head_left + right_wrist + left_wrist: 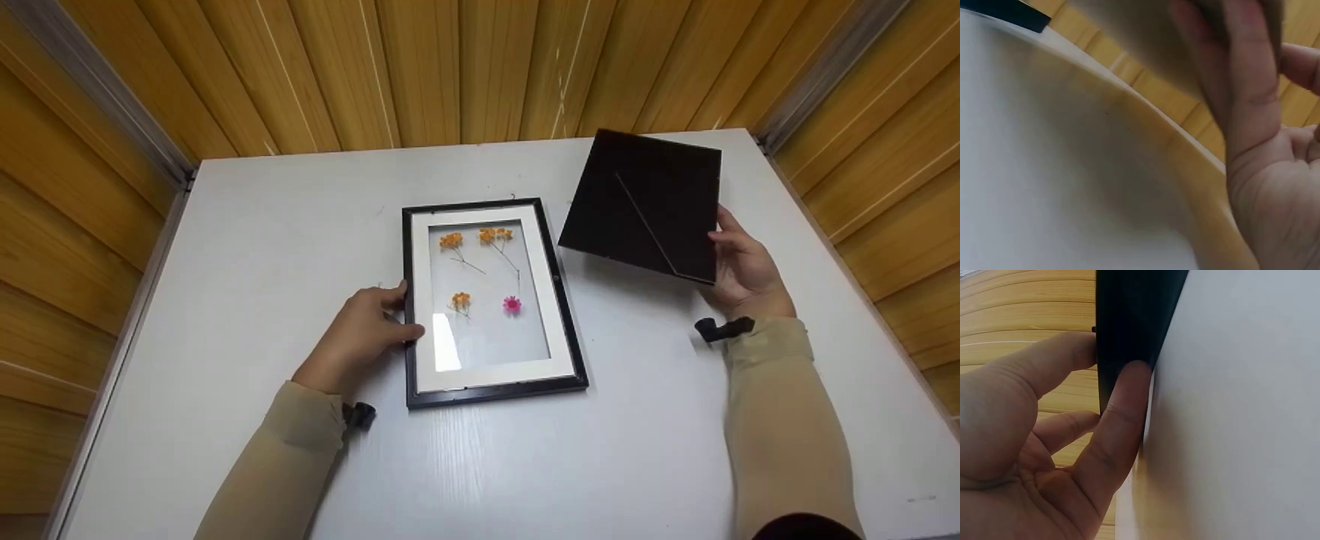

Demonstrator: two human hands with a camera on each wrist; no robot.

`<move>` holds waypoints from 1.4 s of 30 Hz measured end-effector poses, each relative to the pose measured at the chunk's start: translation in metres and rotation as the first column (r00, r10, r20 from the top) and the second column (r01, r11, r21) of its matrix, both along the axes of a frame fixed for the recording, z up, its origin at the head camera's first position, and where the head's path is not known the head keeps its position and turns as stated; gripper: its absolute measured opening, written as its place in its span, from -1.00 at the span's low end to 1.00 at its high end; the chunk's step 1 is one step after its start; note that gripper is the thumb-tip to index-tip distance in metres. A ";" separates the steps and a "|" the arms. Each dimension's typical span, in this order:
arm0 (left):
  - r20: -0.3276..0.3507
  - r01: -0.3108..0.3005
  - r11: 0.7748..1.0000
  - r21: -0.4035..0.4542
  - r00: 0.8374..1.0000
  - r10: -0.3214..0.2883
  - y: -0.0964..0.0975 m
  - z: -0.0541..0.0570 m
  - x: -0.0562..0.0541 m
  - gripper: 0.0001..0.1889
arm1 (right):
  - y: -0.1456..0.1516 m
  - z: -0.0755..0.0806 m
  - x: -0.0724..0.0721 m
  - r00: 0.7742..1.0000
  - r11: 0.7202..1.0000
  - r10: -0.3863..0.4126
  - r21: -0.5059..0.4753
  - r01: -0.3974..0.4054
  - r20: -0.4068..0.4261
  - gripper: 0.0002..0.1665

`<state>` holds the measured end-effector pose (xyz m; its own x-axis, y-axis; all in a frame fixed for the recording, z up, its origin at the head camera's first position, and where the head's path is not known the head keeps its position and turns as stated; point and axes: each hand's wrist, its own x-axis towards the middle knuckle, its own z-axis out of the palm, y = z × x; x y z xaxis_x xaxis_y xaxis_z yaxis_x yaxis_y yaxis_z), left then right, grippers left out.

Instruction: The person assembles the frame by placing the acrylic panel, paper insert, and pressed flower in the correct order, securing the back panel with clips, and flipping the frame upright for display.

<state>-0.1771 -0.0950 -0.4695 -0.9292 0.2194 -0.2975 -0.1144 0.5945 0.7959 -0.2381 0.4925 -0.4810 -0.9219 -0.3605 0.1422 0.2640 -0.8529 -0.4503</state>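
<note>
A black picture frame with a white mat lies on the white table. Behind its glass are three sprigs of orange dried flowers and one pink flower. My left hand pinches the frame's left side, thumb on top and fingers along the outer edge; the left wrist view shows fingertips against the dark side. To the right, my right hand holds a black backing board by its right edge, tilted above the table. In the right wrist view its brown underside is blurred above the fingers.
The white table runs back to a wood-patterned wall, with similar panels at left and right. Black wrist straps sit at both sleeve cuffs. A dark round object shows at the bottom right edge.
</note>
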 end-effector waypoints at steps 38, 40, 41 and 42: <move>-0.051 0.054 0.993 -0.105 0.997 -0.059 -0.001 0.004 0.000 -0.26 | -0.171 0.002 0.031 0.883 0.874 0.434 0.320 -0.366 -0.176 -0.11; -0.056 0.051 0.992 -0.112 0.997 -0.058 -0.001 0.003 0.000 -0.29 | -0.174 0.001 0.033 0.885 0.859 0.437 0.364 -0.360 -0.158 -0.10; -0.059 0.050 0.992 -0.115 0.997 -0.057 -0.001 0.002 -0.001 -0.29 | -0.175 0.001 0.034 0.887 0.852 0.437 0.386 -0.354 -0.151 -0.09; -0.064 0.048 0.992 -0.117 0.996 -0.056 -0.001 0.002 0.000 -0.28 | -0.175 0.001 0.035 0.889 0.845 0.434 0.406 -0.348 -0.142 -0.08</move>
